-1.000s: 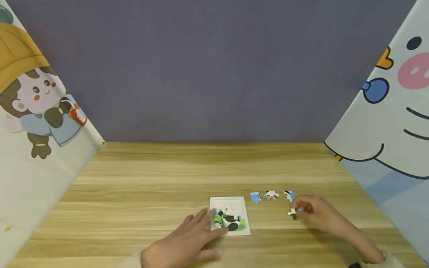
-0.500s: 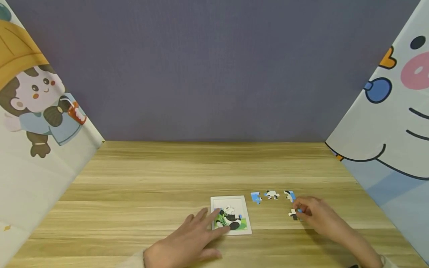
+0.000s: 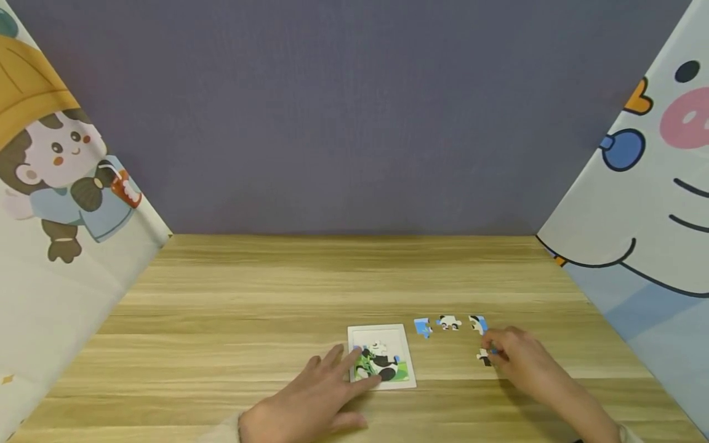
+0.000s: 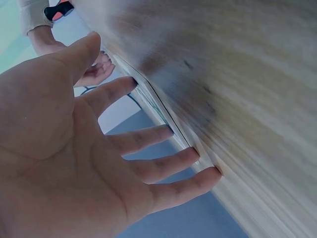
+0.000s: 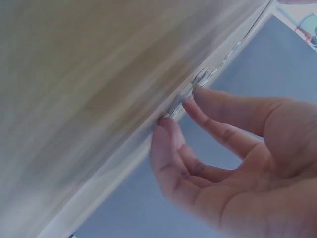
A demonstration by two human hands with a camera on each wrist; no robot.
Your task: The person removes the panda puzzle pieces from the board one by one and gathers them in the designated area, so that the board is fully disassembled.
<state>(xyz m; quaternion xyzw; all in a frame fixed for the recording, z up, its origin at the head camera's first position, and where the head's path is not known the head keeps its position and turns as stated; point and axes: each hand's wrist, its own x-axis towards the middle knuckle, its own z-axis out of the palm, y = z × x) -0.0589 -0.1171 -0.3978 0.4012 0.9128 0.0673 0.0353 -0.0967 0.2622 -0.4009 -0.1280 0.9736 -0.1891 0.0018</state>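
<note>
My left hand (image 3: 318, 394) spreads its fingers over the left and near part of a white puzzle tray (image 3: 407, 351). Pieces of a panda picture (image 3: 388, 370) fill the tray's lower part, and its upper part shows bare backing. In the left wrist view the fingertips (image 4: 210, 176) rest along the tray's edge. My right hand (image 3: 523, 360) pinches a partly blue puzzle piece (image 3: 494, 350), mostly hidden by the fingers, low over the table. In the right wrist view thumb and fingertips meet around this piece (image 5: 184, 93). A black-and-white piece (image 3: 484, 357) lies just left of those fingertips.
Three loose pieces lie in a row right of the tray: a blue one (image 3: 423, 327), a panda-face one (image 3: 448, 322) and a blue-edged one (image 3: 477, 323). A grey wall (image 3: 354, 123) stands behind the wooden table (image 3: 249, 289), with cartoon panels on both sides.
My right hand has shifted slightly, its fingers closing further over the blue piece beside the black-and-white one. The left hand stays on the tray.
</note>
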